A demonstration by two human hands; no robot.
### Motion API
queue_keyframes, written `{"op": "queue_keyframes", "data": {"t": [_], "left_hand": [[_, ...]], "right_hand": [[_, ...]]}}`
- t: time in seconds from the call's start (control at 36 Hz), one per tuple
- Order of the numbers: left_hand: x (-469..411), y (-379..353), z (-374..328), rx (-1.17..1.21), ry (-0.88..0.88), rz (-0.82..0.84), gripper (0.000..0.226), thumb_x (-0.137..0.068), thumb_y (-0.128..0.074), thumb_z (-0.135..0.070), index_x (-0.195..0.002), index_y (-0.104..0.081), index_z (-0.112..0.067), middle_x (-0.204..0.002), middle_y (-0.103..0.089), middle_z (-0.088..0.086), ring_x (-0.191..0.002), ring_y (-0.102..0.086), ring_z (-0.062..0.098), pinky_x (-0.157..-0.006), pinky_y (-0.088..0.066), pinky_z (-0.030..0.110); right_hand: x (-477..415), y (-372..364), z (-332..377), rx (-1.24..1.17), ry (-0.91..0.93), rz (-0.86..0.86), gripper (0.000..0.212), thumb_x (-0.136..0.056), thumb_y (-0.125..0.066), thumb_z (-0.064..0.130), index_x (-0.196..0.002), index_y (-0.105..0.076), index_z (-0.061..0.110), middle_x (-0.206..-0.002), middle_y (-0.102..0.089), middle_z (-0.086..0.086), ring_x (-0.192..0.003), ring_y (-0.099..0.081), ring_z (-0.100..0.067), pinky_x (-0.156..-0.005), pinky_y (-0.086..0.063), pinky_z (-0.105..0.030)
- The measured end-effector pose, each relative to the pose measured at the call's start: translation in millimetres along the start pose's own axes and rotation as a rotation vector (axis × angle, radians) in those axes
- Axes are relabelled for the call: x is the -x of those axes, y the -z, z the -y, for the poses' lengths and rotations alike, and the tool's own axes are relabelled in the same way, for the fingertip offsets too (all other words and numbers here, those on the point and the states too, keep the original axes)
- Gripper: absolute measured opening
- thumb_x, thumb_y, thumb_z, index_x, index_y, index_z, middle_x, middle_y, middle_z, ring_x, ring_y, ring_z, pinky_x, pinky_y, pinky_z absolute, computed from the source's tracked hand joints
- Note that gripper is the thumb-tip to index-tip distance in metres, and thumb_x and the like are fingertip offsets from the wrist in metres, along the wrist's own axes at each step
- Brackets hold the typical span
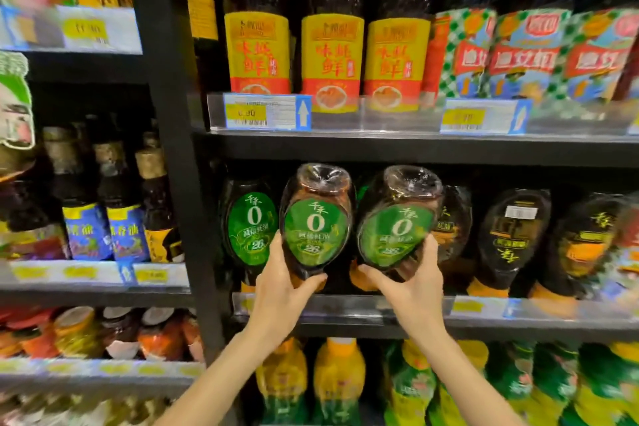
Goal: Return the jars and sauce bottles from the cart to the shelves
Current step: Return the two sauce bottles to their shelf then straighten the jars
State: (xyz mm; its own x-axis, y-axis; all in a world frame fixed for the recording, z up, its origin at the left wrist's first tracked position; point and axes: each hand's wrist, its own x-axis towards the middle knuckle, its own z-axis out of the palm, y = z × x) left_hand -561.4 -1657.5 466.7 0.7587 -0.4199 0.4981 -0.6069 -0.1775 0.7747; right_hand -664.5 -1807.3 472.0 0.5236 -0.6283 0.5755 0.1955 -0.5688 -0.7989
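Note:
Two squeeze sauce bottles with oval green labels stand cap-down at the front of the middle shelf [397, 318]. My left hand [281, 282] grips the lower part of the left sauce bottle [316, 223]. My right hand [411, 282] holds the right sauce bottle [397, 221] near its orange cap, and this bottle leans to the right. A third bottle with the same green label [250, 226] stands just left of them. The cart is out of view.
Dark bottles with black-and-gold labels [511, 239] fill the shelf to the right. Tall yellow-label bottles [332, 62] stand on the shelf above. A black upright post [173, 149] divides the shelving; blue-label bottles [103, 232] sit left of it. Yellow-green bottles [339, 380] fill the shelf below.

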Motion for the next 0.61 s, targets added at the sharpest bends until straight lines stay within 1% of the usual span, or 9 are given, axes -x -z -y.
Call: {"op": "queue_keyframes", "data": {"t": [0.03, 0.06, 0.11, 0.25, 0.31, 0.39, 0.47, 0.53, 0.61], "left_hand": [[1.0, 0.2, 0.1, -0.012, -0.003, 0.005, 0.086, -0.075, -0.076, -0.023, -0.142, -0.024, -0.013, -0.129, -0.048, -0.011, -0.118, -0.045, 0.001, -0.097, -0.034, 0.010], [1.8, 0.5, 0.3, -0.019, -0.002, 0.014, 0.085, -0.075, -0.075, -0.024, -0.142, -0.024, -0.013, -0.130, -0.048, -0.011, -0.119, -0.045, 0.001, -0.098, -0.035, 0.012], [2.7, 0.0, 3.2, -0.034, -0.003, 0.027, 0.085, -0.075, -0.075, -0.026, -0.141, -0.024, -0.013, -0.133, -0.050, -0.007, -0.122, -0.047, 0.006, -0.102, -0.038, 0.021], [3.0, -3.5, 8.3, -0.077, 0.020, 0.048, 0.087, -0.075, -0.075, -0.028, -0.141, -0.021, -0.015, -0.132, -0.049, -0.007, -0.124, -0.047, 0.011, -0.100, -0.037, 0.021], [2.3, -5.5, 10.1, -0.098, 0.031, 0.053, 0.090, -0.074, -0.076, -0.029, -0.142, -0.019, -0.014, -0.133, -0.050, -0.004, -0.125, -0.047, 0.013, -0.099, -0.037, 0.021], [0.3, -7.3, 12.5, -0.143, 0.045, 0.065, 0.095, -0.074, -0.076, -0.031, -0.144, -0.014, -0.012, -0.137, -0.049, -0.001, -0.127, -0.047, 0.017, -0.098, -0.036, 0.022], [-2.1, -6.9, 14.3, -0.217, 0.057, 0.088, 0.099, -0.075, -0.074, -0.036, -0.145, -0.009, -0.011, -0.133, -0.054, 0.003, -0.118, -0.054, 0.020, -0.093, -0.041, 0.025], [-3.5, -6.5, 14.6, -0.244, 0.064, 0.096, 0.100, -0.075, -0.073, -0.038, -0.145, -0.007, -0.011, -0.129, -0.056, 0.004, -0.114, -0.056, 0.022, -0.090, -0.043, 0.028], [-4.8, -5.9, 14.0, -0.249, 0.060, 0.094, 0.098, -0.076, -0.073, -0.037, -0.144, -0.008, -0.010, -0.131, -0.055, 0.003, -0.114, -0.056, 0.023, -0.090, -0.044, 0.029]], "right_hand": [[0.9, 0.1, -1.4, 0.011, -0.005, 0.012, 0.092, -0.061, -0.085, 0.015, -0.135, -0.032, 0.007, -0.124, -0.053, -0.003, -0.113, -0.055, -0.013, -0.092, -0.044, -0.009], [1.8, 0.1, -3.3, 0.024, -0.011, 0.022, 0.094, -0.061, -0.086, 0.018, -0.136, -0.031, 0.007, -0.126, -0.052, -0.003, -0.115, -0.053, -0.013, -0.097, -0.044, -0.016], [3.1, 0.3, -5.2, 0.033, -0.024, 0.042, 0.094, -0.061, -0.086, 0.019, -0.137, -0.031, 0.008, -0.128, -0.052, -0.003, -0.117, -0.052, -0.012, -0.101, -0.044, -0.026], [0.4, 1.4, -9.8, 0.043, -0.082, 0.094, 0.092, -0.061, -0.085, 0.019, -0.135, -0.031, 0.010, -0.127, -0.053, -0.003, -0.119, -0.052, -0.016, -0.103, -0.045, -0.034], [-1.0, 2.4, -11.5, 0.044, -0.093, 0.114, 0.090, -0.061, -0.085, 0.019, -0.133, -0.032, 0.013, -0.124, -0.054, 0.000, -0.117, -0.053, -0.015, -0.101, -0.046, -0.033], [-1.2, 2.5, -14.7, 0.060, -0.107, 0.123, 0.092, -0.062, -0.085, 0.017, -0.135, -0.030, 0.013, -0.122, -0.053, 0.002, -0.114, -0.052, -0.010, -0.096, -0.043, -0.021], [-0.5, 1.4, -18.6, 0.063, -0.131, 0.114, 0.093, -0.061, -0.086, 0.016, -0.135, -0.030, 0.013, -0.123, -0.055, 0.000, -0.115, -0.053, -0.013, -0.095, -0.045, -0.024], [-1.2, 1.4, -20.1, 0.069, -0.133, 0.108, 0.093, -0.060, -0.086, 0.015, -0.134, -0.030, 0.013, -0.120, -0.054, 0.002, -0.114, -0.053, -0.013, -0.093, -0.045, -0.023], [-3.8, 2.0, -19.9, 0.107, -0.132, 0.125, 0.093, -0.061, -0.086, 0.017, -0.134, -0.029, 0.012, -0.117, -0.051, 0.005, -0.110, -0.050, -0.007, -0.087, -0.041, -0.012]]}}
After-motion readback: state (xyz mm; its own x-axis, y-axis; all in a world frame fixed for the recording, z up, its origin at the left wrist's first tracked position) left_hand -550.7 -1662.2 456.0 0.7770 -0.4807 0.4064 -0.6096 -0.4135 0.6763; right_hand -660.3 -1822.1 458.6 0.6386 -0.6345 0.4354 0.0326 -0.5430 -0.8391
